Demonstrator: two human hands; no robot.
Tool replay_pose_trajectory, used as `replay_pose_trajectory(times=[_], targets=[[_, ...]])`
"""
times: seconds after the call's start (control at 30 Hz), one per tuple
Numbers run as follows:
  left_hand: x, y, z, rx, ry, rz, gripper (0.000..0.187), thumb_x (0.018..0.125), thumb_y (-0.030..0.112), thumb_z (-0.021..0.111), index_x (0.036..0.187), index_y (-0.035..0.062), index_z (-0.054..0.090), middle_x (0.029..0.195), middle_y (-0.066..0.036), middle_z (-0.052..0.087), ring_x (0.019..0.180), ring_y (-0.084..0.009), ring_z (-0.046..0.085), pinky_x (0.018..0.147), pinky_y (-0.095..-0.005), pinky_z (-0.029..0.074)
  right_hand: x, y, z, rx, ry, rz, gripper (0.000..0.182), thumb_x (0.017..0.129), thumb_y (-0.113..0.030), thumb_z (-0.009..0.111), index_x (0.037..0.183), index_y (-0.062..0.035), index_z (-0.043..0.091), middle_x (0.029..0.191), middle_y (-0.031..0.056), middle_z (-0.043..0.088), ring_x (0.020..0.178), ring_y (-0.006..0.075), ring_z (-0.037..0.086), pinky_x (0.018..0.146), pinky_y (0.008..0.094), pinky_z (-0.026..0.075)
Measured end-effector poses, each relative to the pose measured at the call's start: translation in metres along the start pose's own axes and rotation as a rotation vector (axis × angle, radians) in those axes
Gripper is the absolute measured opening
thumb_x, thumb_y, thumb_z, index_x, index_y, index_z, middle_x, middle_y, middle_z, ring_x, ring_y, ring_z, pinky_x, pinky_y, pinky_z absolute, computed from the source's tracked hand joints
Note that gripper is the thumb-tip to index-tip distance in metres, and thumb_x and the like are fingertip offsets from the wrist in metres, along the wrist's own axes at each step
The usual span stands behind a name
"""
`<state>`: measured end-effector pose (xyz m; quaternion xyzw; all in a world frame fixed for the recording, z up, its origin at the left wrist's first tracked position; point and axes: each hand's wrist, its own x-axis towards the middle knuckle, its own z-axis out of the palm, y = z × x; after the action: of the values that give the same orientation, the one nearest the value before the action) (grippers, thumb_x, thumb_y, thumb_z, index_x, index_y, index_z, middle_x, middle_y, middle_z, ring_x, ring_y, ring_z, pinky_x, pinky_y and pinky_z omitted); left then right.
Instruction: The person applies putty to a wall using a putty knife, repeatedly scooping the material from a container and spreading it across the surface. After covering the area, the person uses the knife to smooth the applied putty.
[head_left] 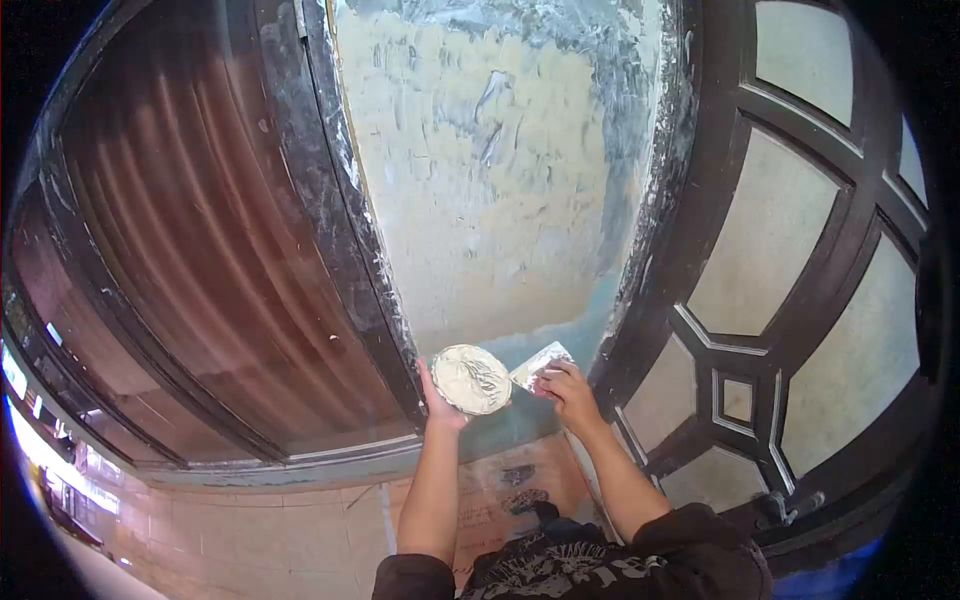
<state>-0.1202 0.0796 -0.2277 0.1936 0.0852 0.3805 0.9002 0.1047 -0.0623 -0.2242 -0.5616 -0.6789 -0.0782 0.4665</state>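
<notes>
A round container of cream-coloured paste [471,380] rests in my left hand [441,398], whose fingers wrap its left side and underside. My right hand [567,392] grips a flat scraper [543,367] smeared with white paste. The scraper's left corner is beside the container's right rim; whether they touch is hard to tell. In front of both hands stands a wall panel [490,200] coated with uneven cream paste, with blue-grey patches along its top, right side and bottom.
Left of the panel is a dark-framed window with a brown curtain [200,240]. A dark panelled door [735,350] with a handle [790,508] stands at right. Below are floor tiles [260,530] and a printed sheet [490,500] near my feet.
</notes>
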Motion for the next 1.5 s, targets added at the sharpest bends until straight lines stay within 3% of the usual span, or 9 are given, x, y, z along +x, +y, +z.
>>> replay_pose_trajectory(times=[0.1, 0.37, 0.4, 0.53, 0.7, 0.8, 0.93, 1.27, 1.5], targets=[[-0.005, 0.004, 0.021, 0.035, 0.009, -0.015, 0.111, 0.078, 0.096, 0.035, 0.15, 0.0118, 0.044, 0.151, -0.019, 0.048, 0.131, -0.0514, 0.049, 0.091, -0.0878, 0.036, 0.008, -0.007, -0.005, -0.022, 0.043, -0.11, 0.034, 0.07, 0.011, 0.065, 0.098, -0.0049, 0.074, 0.108, 0.0099, 0.073, 0.117, 0.0381, 0.06, 0.102, 0.0464, 0.049], [0.004, -0.004, 0.019, 0.159, 0.029, -0.002, 0.108, 0.082, 0.094, 0.031, 0.147, 0.0099, 0.046, 0.142, -0.019, 0.055, 0.124, -0.0467, 0.056, 0.092, -0.0813, 0.043, 0.009, -0.019, 0.0, -0.109, 0.07, -0.151, 0.032, 0.069, 0.005, 0.073, 0.098, -0.0082, 0.077, 0.107, 0.0053, 0.074, 0.114, 0.0337, 0.06, 0.1, 0.0437, 0.05], [-0.003, -0.004, 0.032, 0.153, 0.053, -0.006, 0.106, 0.083, 0.093, 0.032, 0.145, 0.0085, 0.049, 0.139, -0.018, 0.058, 0.122, -0.0434, 0.059, 0.098, -0.0728, 0.046, 0.009, -0.02, 0.001, -0.136, 0.074, -0.157, 0.031, 0.068, 0.003, 0.075, 0.097, -0.0081, 0.077, 0.106, 0.0049, 0.074, 0.114, 0.0335, 0.06, 0.1, 0.0436, 0.05], [-0.009, -0.008, 0.043, 0.183, 0.118, 0.04, 0.107, 0.085, 0.091, 0.032, 0.141, 0.0025, 0.053, 0.136, -0.019, 0.061, 0.124, -0.0391, 0.059, 0.105, -0.0585, 0.048, 0.006, -0.016, 0.004, -0.144, 0.065, -0.182, 0.033, 0.066, 0.003, 0.075, 0.097, -0.0082, 0.076, 0.107, 0.0045, 0.073, 0.113, 0.0336, 0.059, 0.099, 0.0435, 0.049], [-0.007, -0.013, 0.036, 0.192, 0.066, 0.047, 0.108, 0.085, 0.091, 0.032, 0.143, 0.0025, 0.051, 0.138, -0.02, 0.06, 0.125, -0.04, 0.059, 0.105, -0.059, 0.048, 0.005, -0.014, 0.007, -0.124, 0.087, -0.144, 0.034, 0.067, 0.004, 0.072, 0.098, -0.0085, 0.076, 0.11, 0.004, 0.072, 0.114, 0.0344, 0.057, 0.099, 0.044, 0.049], [-0.011, -0.015, 0.044, 0.129, 0.021, -0.009, 0.103, 0.087, 0.089, 0.031, 0.144, 0.0053, 0.048, 0.137, -0.02, 0.059, 0.12, -0.0423, 0.061, 0.093, -0.0681, 0.052, 0.007, -0.016, 0.004, -0.136, 0.081, -0.134, 0.034, 0.067, 0.003, 0.07, 0.099, -0.0084, 0.076, 0.11, 0.0038, 0.072, 0.112, 0.0348, 0.057, 0.098, 0.0439, 0.049], [-0.001, -0.021, 0.036, 0.097, 0.004, -0.011, 0.103, 0.087, 0.09, 0.029, 0.145, 0.0064, 0.048, 0.138, -0.02, 0.059, 0.121, -0.0432, 0.06, 0.092, -0.072, 0.051, 0.013, -0.011, 0.004, -0.172, 0.095, -0.166, 0.035, 0.067, 0.004, 0.07, 0.099, -0.008, 0.076, 0.111, 0.0036, 0.072, 0.11, 0.0342, 0.058, 0.097, 0.0422, 0.05], [0.02, -0.034, 0.047, 0.103, -0.101, -0.098, 0.107, 0.085, 0.091, 0.029, 0.147, 0.0052, 0.046, 0.144, -0.021, 0.055, 0.124, -0.0466, 0.057, 0.094, -0.0748, 0.047, 0.025, 0.011, -0.002, -0.094, 0.197, -0.099, 0.032, 0.067, 0.005, 0.075, 0.094, -0.0104, 0.08, 0.104, 0.0026, 0.074, 0.107, 0.0308, 0.058, 0.094, 0.0393, 0.05], [0.06, -0.036, 0.051, 0.03, -0.086, -0.077, 0.106, 0.087, 0.089, 0.03, 0.15, 0.0053, 0.044, 0.147, -0.021, 0.052, 0.131, -0.0457, 0.052, 0.101, -0.0723, 0.044, 0.054, 0.034, -0.02, -0.125, 0.266, -0.13, 0.031, 0.069, 0.008, 0.068, 0.094, -0.0082, 0.077, 0.105, 0.003, 0.074, 0.103, 0.0294, 0.058, 0.096, 0.0412, 0.046]])
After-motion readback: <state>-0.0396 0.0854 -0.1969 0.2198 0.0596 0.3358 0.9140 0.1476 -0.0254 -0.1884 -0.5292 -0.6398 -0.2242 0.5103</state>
